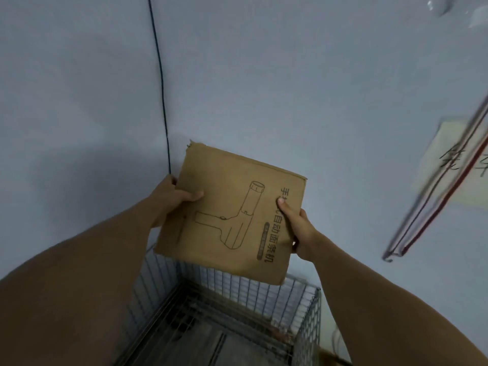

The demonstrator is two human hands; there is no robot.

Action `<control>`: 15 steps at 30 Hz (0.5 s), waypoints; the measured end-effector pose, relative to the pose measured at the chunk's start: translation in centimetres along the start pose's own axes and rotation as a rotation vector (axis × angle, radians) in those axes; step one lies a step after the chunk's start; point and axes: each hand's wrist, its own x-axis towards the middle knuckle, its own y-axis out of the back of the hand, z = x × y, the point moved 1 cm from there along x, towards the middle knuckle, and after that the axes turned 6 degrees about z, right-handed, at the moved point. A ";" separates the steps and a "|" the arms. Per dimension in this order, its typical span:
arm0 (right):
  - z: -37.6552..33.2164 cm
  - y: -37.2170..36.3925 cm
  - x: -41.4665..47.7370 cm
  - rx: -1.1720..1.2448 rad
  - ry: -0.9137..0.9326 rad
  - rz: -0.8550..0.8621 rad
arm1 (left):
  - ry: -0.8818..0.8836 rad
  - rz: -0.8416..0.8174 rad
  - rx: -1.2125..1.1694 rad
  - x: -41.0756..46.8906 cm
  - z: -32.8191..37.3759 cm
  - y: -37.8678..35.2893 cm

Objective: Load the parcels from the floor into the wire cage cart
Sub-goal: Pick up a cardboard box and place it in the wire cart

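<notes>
Pale blue-grey wall (290,75) filled most of the view. Below it stood the wire cage cart (307,326), its mesh sides upright and its far edge set against the wall. Inside, only a grey bottom panel and blurred dark wire showed; whether anything lay in it could not be told.

Above the cart's far edge hung the parcel (224,207), a flat brown cardboard box held clear of the mesh, with its lower edge over the far wall of the cage. Its broad printed face was turned up toward the camera and tilted, the top edge leaning toward the wall. It was close to square, so its long axis was hard to judge. A column of printed characters ran down its right edge. The line drawing of a handheld tool pointed its barrel up and to the right. The top left corner looked torn.

Both hands held it by opposite edges. The left hand (174,202) gripped the left edge, thumb flat on the printed face and fingers hidden behind. The right hand (298,228) gripped the right edge, its thumb pressed beside the characters.

A slanted red and white bar (433,207) crossed a handwritten paper note (446,165) on the wall at right. A thin dark cable (161,88) ran down the wall to the parcel's left edge.
</notes>
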 end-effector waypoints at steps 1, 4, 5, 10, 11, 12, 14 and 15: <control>2.2 -1.0 1.2 -0.004 -0.055 -0.002 | 0.046 -0.010 0.032 1.0 -2.2 0.2; 8.9 -3.9 4.7 -0.012 -0.198 -0.008 | 0.158 -0.055 0.110 4.5 -9.2 0.7; 11.1 -5.0 5.8 -0.016 -0.237 -0.015 | 0.194 -0.073 0.124 5.9 -11.6 0.8; 22.0 -10.4 11.1 0.064 -0.402 0.059 | 0.383 -0.145 0.148 13.5 -23.3 0.5; 24.4 -11.4 12.3 0.084 -0.440 0.077 | 0.414 -0.160 0.148 14.8 -25.5 0.4; 27.0 -12.2 13.5 0.103 -0.477 0.100 | 0.440 -0.180 0.149 16.1 -27.8 0.2; 31.9 -13.8 15.5 0.136 -0.558 0.154 | 0.487 -0.214 0.164 18.6 -32.6 -0.1; 34.1 -14.7 16.4 0.152 -0.591 0.186 | 0.502 -0.224 0.183 19.7 -35.0 -0.3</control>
